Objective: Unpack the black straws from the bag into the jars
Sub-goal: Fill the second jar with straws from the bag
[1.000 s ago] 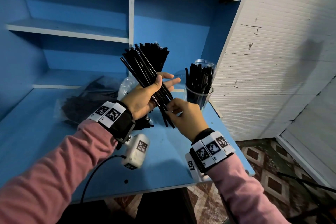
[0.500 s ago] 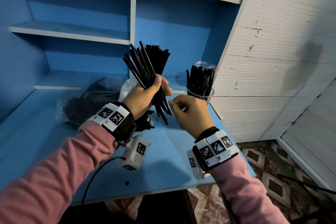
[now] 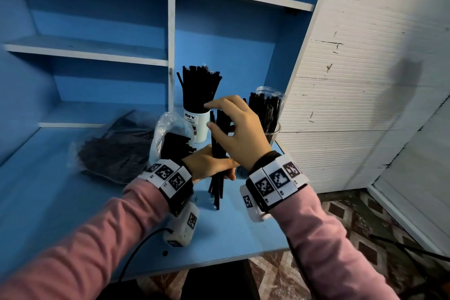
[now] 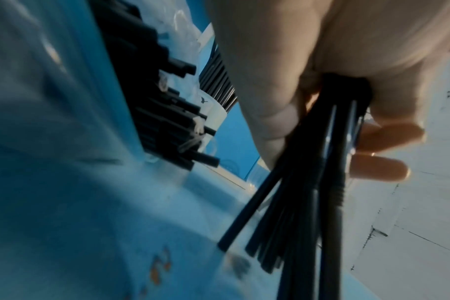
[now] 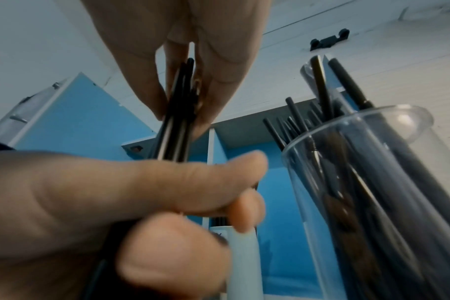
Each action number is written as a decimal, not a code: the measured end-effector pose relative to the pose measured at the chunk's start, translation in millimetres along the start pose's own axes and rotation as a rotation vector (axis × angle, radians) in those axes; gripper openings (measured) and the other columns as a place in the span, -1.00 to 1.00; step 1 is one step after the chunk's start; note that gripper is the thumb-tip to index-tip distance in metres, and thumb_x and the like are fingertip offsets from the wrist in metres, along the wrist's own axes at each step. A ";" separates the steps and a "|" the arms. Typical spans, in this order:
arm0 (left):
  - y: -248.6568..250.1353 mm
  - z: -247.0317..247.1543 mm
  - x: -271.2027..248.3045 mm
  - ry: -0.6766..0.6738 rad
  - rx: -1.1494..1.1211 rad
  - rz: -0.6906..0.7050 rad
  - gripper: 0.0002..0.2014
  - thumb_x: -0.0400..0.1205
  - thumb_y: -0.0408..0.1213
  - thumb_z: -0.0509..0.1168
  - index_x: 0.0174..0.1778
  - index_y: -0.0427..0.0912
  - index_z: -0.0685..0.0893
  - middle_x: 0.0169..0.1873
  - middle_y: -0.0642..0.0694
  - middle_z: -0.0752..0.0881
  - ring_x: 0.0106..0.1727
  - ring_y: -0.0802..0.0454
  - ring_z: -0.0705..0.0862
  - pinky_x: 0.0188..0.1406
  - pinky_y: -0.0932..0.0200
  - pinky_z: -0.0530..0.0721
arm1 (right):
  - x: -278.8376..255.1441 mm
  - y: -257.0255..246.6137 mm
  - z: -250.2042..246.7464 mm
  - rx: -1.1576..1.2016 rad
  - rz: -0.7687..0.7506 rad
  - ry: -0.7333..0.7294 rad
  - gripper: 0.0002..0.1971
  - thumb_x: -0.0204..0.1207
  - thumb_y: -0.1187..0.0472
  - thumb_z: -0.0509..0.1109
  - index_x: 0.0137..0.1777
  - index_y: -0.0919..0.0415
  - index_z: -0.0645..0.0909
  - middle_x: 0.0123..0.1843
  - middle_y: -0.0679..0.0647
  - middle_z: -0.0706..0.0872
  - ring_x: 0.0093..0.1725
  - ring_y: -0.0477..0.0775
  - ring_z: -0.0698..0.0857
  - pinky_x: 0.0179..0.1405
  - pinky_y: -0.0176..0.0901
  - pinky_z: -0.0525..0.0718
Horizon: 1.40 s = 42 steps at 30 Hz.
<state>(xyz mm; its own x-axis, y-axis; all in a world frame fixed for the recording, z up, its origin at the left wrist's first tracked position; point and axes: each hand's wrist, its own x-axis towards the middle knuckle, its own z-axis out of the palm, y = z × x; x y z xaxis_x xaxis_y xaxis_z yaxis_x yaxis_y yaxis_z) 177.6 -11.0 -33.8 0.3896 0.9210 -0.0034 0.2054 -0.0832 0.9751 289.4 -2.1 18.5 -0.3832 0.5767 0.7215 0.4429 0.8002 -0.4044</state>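
Note:
My left hand (image 3: 207,165) grips a bundle of black straws (image 3: 217,178) around its middle, fingers curled round it (image 4: 334,91). The bundle stands upright with its lower ends on the blue table (image 3: 73,202). My right hand (image 3: 236,136) is over the upper part of the bundle and pinches its top ends between thumb and fingers (image 5: 190,81). Behind stands a white jar (image 3: 197,126) packed with straws. At the right is a clear jar (image 3: 274,130) (image 5: 373,182) partly filled with straws. An open clear bag of straws (image 3: 168,134) lies to the left of my hands.
A second, flat bag of black straws (image 3: 114,151) lies further left on the table. Blue shelves (image 3: 97,51) rise behind the jars and a white slatted wall (image 3: 353,105) stands close on the right. The table's front edge (image 3: 219,263) is near my forearms.
The left hand has lowered the tilted bundle and stood it upright on the table. The right hand has risen from the bundle's lower ends to pinch its top.

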 end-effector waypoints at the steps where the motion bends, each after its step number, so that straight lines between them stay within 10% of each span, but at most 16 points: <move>1: 0.7 -0.7 0.6 0.018 -0.002 -0.016 -0.71 0.57 -0.43 0.33 -0.50 -0.21 0.59 -0.52 -0.11 0.58 -0.38 0.03 0.63 0.01 0.06 0.68 | -0.9 1.4 -0.1 0.000 -0.004 0.002 -0.70 0.48 0.29 0.47 0.22 0.24 0.67 0.15 0.09 0.61 0.12 -0.18 0.56 0.19 -0.57 0.40; 6: 13.4 3.6 0.6 0.022 -0.025 -0.051 -0.68 0.67 -0.48 0.16 -0.40 -0.13 0.44 -0.67 0.14 0.42 -0.53 0.12 0.32 -0.04 0.08 0.57 | 2.6 0.6 -7.0 0.017 0.013 0.032 -0.77 0.48 0.30 0.48 0.13 0.23 0.69 -0.02 -0.11 0.56 -0.03 -0.40 0.52 0.03 -0.61 0.39; 13: 11.0 -4.1 -3.1 -0.026 0.161 -0.015 -0.87 0.68 -0.33 0.28 -0.08 -0.26 0.73 -0.26 0.15 0.76 -0.18 0.35 0.69 -0.20 0.60 0.51 | -4.9 -3.6 -3.8 -0.006 0.076 -0.075 -0.86 0.48 0.38 0.38 0.02 0.27 0.54 -0.16 0.09 0.64 -0.21 0.04 0.57 -0.22 -0.32 0.53; 26: -1.7 -9.1 -6.9 -0.095 0.126 0.071 -0.68 0.67 -0.17 0.24 0.10 -0.37 0.71 -0.02 -0.07 0.81 0.15 -0.10 0.75 0.34 -0.06 0.62 | -0.7 -0.4 -8.4 0.004 0.069 -0.028 -0.92 0.52 0.29 0.41 -0.03 0.27 0.61 -0.15 0.00 0.68 -0.18 -0.07 0.60 -0.15 -0.40 0.55; 32: 2.7 -11.2 -7.1 -0.013 0.027 0.102 -0.75 0.76 -0.34 0.12 0.07 -0.40 0.68 -0.12 -0.01 0.81 0.02 0.07 0.78 0.10 0.26 0.68 | -4.6 -3.3 -10.8 -0.012 0.045 0.099 -0.72 0.58 0.19 0.38 0.25 0.25 0.64 0.19 0.09 0.64 0.22 -0.06 0.60 0.28 -0.35 0.51; 35: 4.7 -19.2 -4.9 0.134 -0.148 0.063 -0.81 0.76 -0.26 0.16 0.03 -0.18 0.67 -0.09 0.00 0.78 0.01 0.15 0.76 0.09 0.22 0.67 | -14.2 -4.5 -8.9 0.005 0.065 0.247 -0.84 0.54 0.30 0.41 0.09 0.28 0.63 0.00 0.09 0.64 -0.02 -0.05 0.63 0.03 -0.33 0.59; 42: 16.7 -28.4 -3.9 0.269 -0.246 0.133 -0.71 0.77 -0.17 0.10 0.05 -0.23 0.68 0.16 -0.10 0.77 0.21 -0.03 0.73 0.24 0.03 0.68 | -44.0 20.3 21.3 -0.102 0.257 -0.153 -0.96 0.42 0.32 0.44 -0.23 0.21 0.67 -0.25 0.09 0.76 -0.30 0.07 0.68 -0.20 0.04 0.68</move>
<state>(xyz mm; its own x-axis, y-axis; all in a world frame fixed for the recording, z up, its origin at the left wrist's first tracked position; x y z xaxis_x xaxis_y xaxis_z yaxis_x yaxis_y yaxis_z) 154.0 -5.2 -11.3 0.1423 0.9779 0.1534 -0.0656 -0.1453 0.9872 298.0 -7.7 -33.3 -0.3626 0.7822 0.5066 0.6170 0.6089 -0.4986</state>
